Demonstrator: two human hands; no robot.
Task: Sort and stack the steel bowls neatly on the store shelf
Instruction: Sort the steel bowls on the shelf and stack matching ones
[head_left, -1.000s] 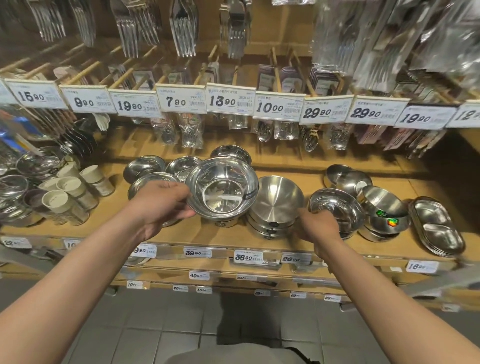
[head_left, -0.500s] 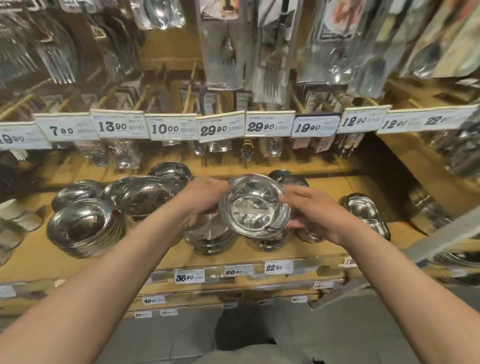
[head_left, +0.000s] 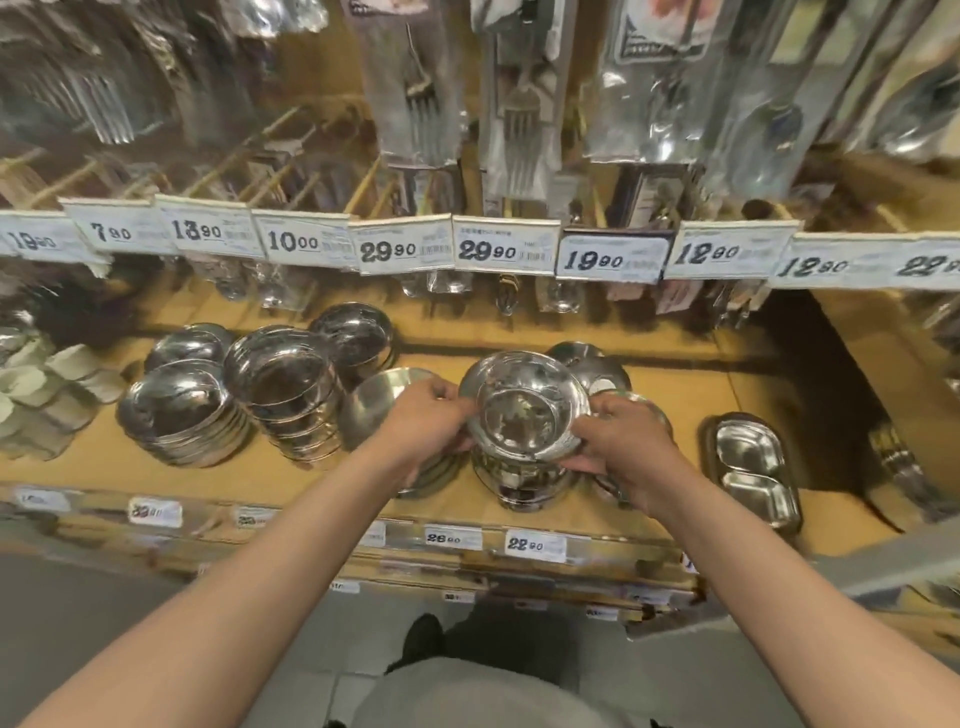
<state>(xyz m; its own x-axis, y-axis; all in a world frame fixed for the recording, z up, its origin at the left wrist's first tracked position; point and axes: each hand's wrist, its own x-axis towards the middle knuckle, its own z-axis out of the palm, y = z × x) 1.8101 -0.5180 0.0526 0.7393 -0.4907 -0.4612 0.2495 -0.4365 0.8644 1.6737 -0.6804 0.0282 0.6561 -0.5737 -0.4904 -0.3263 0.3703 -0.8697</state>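
Now both hands grip one steel bowl (head_left: 524, 410) by its rim, left hand (head_left: 423, 421) and right hand (head_left: 621, 447) on opposite sides, directly above a bowl stack (head_left: 519, 480) on the shelf (head_left: 311, 483).

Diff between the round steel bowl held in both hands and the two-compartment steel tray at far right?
The round steel bowl is circular with one deep well; the two-compartment steel tray is oblong, shallow and divided. The bowl is gripped at its rim by the left hand and right hand over a stack; the tray lies untouched on the wooden shelf. Both are shiny steel, open side up.
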